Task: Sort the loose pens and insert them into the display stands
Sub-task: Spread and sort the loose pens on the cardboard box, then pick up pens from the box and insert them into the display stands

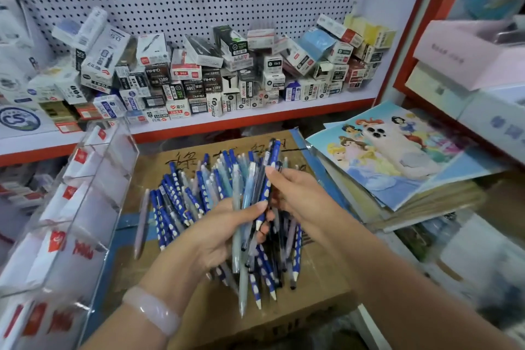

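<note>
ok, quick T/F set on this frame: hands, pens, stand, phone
1. The left hand grips a bundle of pens. True.
2. The right hand rests flat on the cardboard box. False: it pinches a dark blue patterned pen in the bundle.
3. The clear display stand stands left of the box. True.
4. The phone lies face up on the box. False: it lies camera side up on the picture books to the right.
5. A pale bracelet is on the left wrist. True.
</note>
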Available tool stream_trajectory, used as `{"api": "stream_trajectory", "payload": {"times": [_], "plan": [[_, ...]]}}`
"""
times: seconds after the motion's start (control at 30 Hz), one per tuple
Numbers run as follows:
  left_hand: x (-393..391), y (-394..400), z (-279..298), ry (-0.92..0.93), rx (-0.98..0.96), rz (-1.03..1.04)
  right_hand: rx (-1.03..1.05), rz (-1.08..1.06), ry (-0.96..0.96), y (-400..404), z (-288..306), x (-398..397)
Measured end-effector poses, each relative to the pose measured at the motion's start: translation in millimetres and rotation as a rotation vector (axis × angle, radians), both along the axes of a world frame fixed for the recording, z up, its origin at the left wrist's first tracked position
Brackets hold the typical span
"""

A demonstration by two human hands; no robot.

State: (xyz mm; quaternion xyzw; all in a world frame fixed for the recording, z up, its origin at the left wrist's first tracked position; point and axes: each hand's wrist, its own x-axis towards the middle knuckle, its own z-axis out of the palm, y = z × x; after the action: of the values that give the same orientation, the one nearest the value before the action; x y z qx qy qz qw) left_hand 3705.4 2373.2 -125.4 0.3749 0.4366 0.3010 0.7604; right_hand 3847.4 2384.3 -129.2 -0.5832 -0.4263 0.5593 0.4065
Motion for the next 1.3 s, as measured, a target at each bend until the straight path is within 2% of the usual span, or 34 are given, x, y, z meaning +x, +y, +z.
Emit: {"api": "stream_trajectory", "payload": {"times": [0.2,0.27,0.33,0.43,0.53,0.63,0.83,0.97,1.07,1.2,1.3], "plan": [[25.2,-24.9,12.0,0.035,0.046,0.085,0.045,-0.026,0.131,-29.9,9.2,26.4],[33.4,-33.7,18.0,0.020,0.059,0.135,0.065,-0.040,0.084,-39.1,15.8,29.5],[44.5,-42.0,23.7,-0.018,0.060,0.181,0.102,-0.089,-0.059,-45.1,19.7,32.5],[63.9,-52.9,28.2,-0.052,0.023,0.246,0.162,-0.245,-0.144,-54.2,23.7,44.9],[85.2,-60.6,25.6,-0.077,0.015,0.245,0.216,-0.442,-0.030,-75.6,29.6,76.4],[112.1,-73.8,19.4,0.007,0.104,0.182,0.308,-0.574,-0.009,-115.7,32.6,124.9],[180.7,-108.8,25.3,-0.100,0.153,-0.022,0.409,-0.789,-0.264,-206.8,59.0,217.3],[227.2,-125.2,46.5,-0.109,0.266,0.046,0.442,-0.824,-0.503,-238.8,76.5,242.3],[254.2,-134.4,54.1,-0.154,0.286,0.139,0.421,-0.787,-0.684,-232.4,69.9,245.6],[259.3,-136.3,34.5,-0.181,0.142,0.231,0.376,-0.722,-0.770,-198.7,50.9,252.0],[247.0,-129.6,13.9,-0.104,0.123,0.248,0.328,-0.701,-0.809,-171.6,36.5,259.5]]}}
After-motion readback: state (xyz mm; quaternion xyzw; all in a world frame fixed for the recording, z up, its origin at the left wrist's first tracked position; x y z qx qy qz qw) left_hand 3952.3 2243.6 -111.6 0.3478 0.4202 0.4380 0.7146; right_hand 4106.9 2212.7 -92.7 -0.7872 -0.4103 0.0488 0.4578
